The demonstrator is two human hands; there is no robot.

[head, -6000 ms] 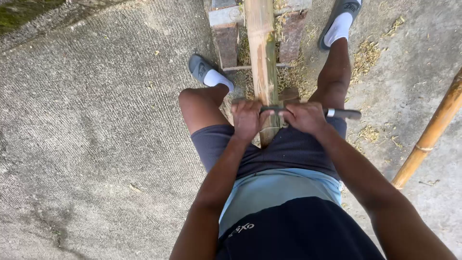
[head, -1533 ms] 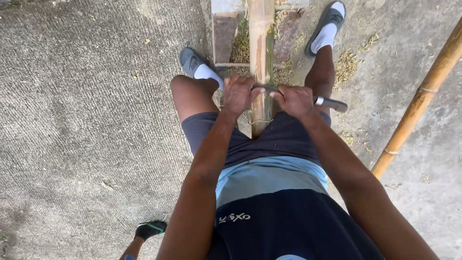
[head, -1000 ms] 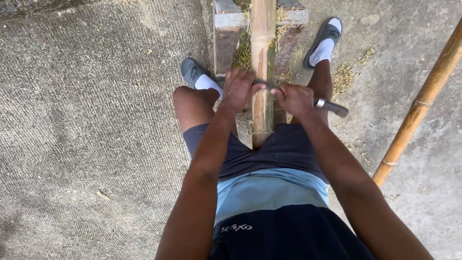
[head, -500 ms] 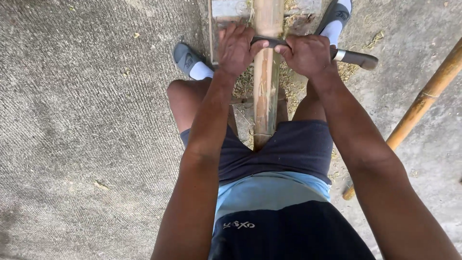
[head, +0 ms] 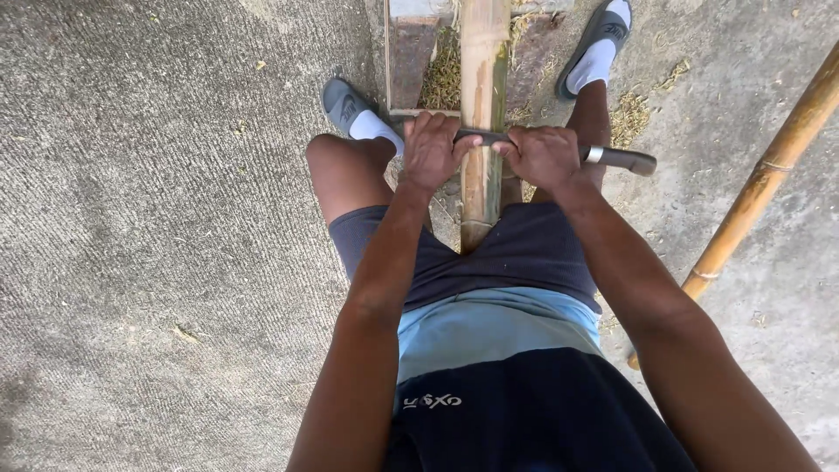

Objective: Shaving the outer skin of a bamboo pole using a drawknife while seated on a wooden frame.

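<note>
Blade (head: 479, 136) across bamboo (head: 482, 105), gripped by both hands

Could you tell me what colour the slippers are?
Grey slippers, worn over white socks; head view.

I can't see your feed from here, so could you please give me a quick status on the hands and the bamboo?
Left hand and right hand both gripping the blade across the bamboo pole. Pole lies between the knees. Second bamboo pole lies apart, right.

An outdoor work yard, in daylight. The ground is rough, ribbed concrete (head: 157, 262) strewn with dry shavings (head: 629, 118). A bamboo pole (head: 483, 105) rests on bricks (head: 418, 52), and another bamboo pole (head: 769, 170) lies along the right edge.
</note>
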